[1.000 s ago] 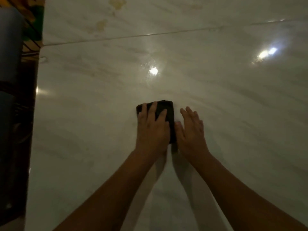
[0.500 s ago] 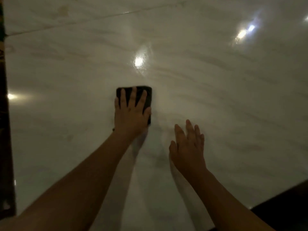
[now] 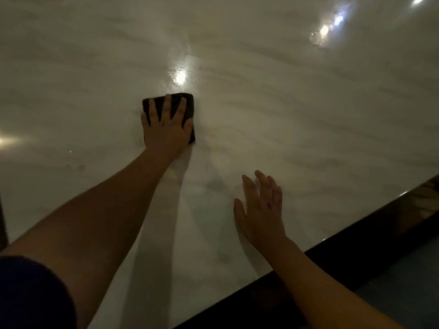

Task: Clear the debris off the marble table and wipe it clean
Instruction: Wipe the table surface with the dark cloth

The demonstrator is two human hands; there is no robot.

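Observation:
A dark folded cloth [image 3: 187, 100] lies flat on the glossy white marble table [image 3: 308, 110], left of centre. My left hand [image 3: 165, 129] presses down on it with straight, spread fingers and covers most of it. My right hand [image 3: 260, 210] rests flat on the bare marble nearer to me and to the right, fingers straight, holding nothing. No debris shows on the lit part of the surface.
The table's near edge [image 3: 356, 222] runs diagonally across the lower right, with dark floor beyond it. Bright lamp reflections [image 3: 324, 30] glare on the marble. A faint smudge [image 3: 76, 166] shows at the left.
My left hand has pushed the cloth away from me and apart from my right hand. My right hand stays flat on the marble, now nearer the table's edge. The view has shifted right.

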